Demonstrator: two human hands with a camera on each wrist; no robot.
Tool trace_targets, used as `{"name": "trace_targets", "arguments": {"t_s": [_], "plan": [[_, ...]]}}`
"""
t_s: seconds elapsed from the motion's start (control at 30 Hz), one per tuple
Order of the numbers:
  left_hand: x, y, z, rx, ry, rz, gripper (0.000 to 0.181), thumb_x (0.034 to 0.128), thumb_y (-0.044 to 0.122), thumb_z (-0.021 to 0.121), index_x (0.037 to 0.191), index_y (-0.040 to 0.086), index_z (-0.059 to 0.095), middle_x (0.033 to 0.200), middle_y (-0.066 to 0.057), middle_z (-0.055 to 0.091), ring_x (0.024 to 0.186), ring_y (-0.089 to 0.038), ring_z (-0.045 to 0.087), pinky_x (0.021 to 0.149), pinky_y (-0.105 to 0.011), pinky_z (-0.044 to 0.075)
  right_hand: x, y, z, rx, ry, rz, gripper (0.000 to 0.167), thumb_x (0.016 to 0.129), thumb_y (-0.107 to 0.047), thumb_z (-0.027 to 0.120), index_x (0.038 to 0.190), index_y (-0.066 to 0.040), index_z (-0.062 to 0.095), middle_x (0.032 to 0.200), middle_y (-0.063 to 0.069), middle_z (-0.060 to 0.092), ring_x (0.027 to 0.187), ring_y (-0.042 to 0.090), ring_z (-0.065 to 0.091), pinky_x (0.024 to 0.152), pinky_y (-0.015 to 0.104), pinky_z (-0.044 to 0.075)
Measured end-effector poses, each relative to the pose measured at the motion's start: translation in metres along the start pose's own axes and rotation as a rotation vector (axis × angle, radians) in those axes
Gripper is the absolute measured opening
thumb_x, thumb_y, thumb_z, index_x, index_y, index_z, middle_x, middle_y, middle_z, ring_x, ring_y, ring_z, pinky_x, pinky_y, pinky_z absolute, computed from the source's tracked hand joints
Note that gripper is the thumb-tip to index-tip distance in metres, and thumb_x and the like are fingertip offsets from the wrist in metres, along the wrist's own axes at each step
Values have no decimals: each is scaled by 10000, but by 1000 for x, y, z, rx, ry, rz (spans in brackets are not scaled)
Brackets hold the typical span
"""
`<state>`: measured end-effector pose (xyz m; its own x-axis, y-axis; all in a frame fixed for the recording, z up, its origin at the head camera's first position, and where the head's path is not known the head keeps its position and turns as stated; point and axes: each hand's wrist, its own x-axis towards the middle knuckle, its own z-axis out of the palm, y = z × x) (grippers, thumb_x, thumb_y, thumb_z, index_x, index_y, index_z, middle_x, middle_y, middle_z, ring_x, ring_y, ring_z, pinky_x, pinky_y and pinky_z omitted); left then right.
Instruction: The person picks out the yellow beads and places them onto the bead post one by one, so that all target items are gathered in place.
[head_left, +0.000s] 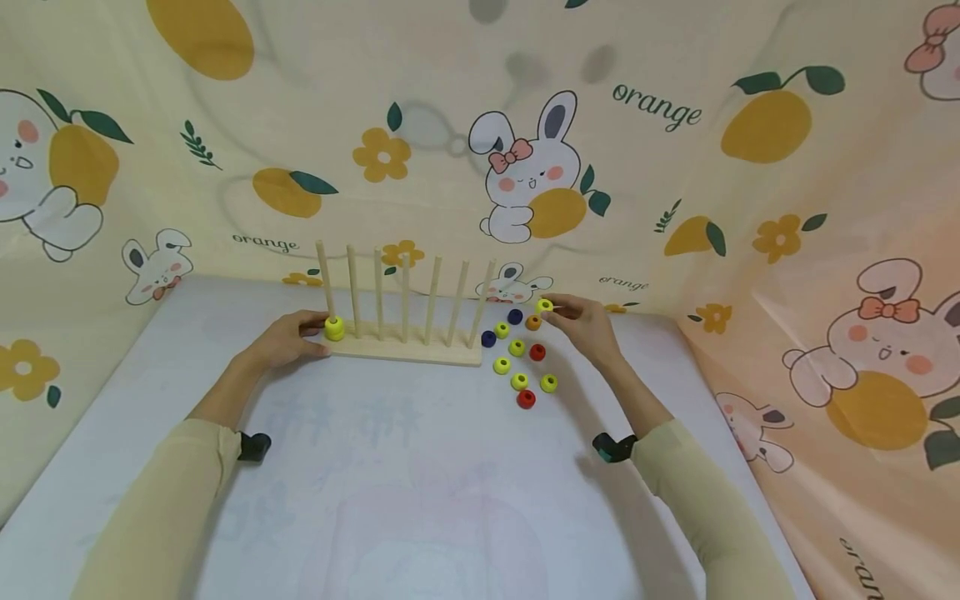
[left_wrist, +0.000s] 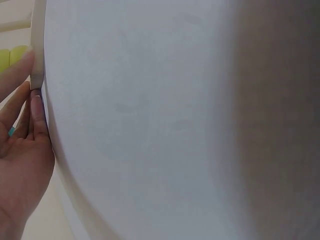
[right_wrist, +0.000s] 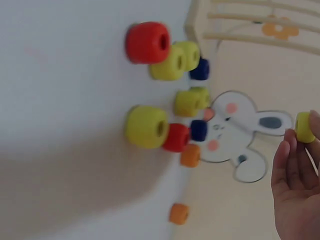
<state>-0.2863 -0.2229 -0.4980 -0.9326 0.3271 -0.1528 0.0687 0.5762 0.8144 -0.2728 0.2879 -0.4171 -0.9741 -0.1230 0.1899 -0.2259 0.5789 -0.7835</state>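
A wooden stand (head_left: pixel 405 351) with a row of several upright pegs sits toward the back of the table. Yellow beads (head_left: pixel 333 330) are stacked low on its leftmost peg. My left hand (head_left: pixel 287 340) grips the left end of the base, thumb at the front edge and fingers behind; the left wrist view shows this hand (left_wrist: pixel 25 155) against the base's end. To the right of the stand, my right hand (head_left: pixel 587 327) pinches a yellow bead (head_left: pixel 544 307) between thumb and fingers, raised off the table, as the bead (right_wrist: pixel 304 128) in the right wrist view also shows.
Loose beads lie right of the stand: several yellow (head_left: pixel 517 347), two red (head_left: pixel 527 399), two dark blue (head_left: pixel 488 339) and an orange (head_left: pixel 533 322). Another orange bead (right_wrist: pixel 179 214) shows in the right wrist view. A printed cloth (head_left: pixel 420 200) hangs behind the table.
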Motion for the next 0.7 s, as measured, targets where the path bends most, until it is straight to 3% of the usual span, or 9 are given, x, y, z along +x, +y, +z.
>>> {"name": "trace_targets", "arguments": {"t_s": [0.3, 0.53, 0.7], "plan": [[-2, 3, 3, 11, 4, 3, 776, 863, 89, 768, 1487, -81, 340, 1493, -301, 392, 1358, -438, 407, 1158, -507, 329, 2, -31, -7, 19, -7, -57, 359, 897, -208, 752, 1242, -116, 705, 1152, 82, 706, 933, 227, 674, 710, 203, 564], [-5, 2, 3, 12, -11, -13, 776, 870, 100, 764, 1499, -60, 338, 1502, -288, 390, 1363, -431, 405, 1163, -510, 322, 6, -54, -11, 23, -39, -111, 383, 894, -177, 752, 1260, -85, 687, 1173, 93, 699, 968, 224, 681, 812, 198, 570], [-5, 1, 1, 13, -3, -11, 764, 880, 112, 756, 1503, -43, 342, 1504, -275, 395, 1360, -427, 407, 1163, -519, 317, 12, -71, -13, 6, -47, -138, 390, 887, -178, 761, 1260, -93, 689, 1138, 88, 712, 946, 209, 692, 813, 206, 574]]}}
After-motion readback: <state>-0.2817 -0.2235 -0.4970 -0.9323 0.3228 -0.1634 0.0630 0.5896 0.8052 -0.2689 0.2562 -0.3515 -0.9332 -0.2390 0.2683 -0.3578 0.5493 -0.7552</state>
